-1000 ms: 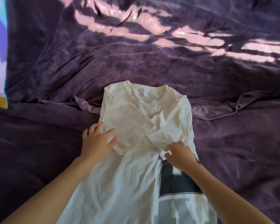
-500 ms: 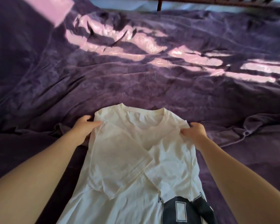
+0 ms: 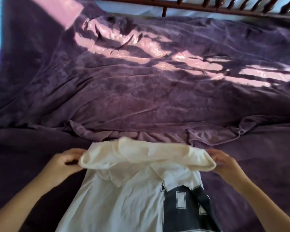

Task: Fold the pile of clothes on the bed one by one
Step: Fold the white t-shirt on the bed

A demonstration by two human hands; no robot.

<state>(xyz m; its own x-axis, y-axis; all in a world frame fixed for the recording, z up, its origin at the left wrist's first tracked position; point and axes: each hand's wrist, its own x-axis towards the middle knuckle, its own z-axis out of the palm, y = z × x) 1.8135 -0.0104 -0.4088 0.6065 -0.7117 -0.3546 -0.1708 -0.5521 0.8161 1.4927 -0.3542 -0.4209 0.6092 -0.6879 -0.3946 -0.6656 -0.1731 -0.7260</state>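
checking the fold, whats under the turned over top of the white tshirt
The white cotton T-shirt: its folded-in sleeves and dark printed panel show below the turned edge. The collar and the purple plush blanket beneath are covered.

Light: dim; sun streaks cross the upper right of the blanket (image 3: 141, 104).
Glare: the streaks are washed out to pale pink.
Blur: left hand (image 3: 64, 163), right hand (image 3: 224, 162) and shirt (image 3: 124, 198) fold are smeared.
Edges: the rail (image 3: 208, 8) at the top bends.

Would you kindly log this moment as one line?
left hand: grips white printed T-shirt, rolled top end; right hand: grips it too; surface: purple plush blanket
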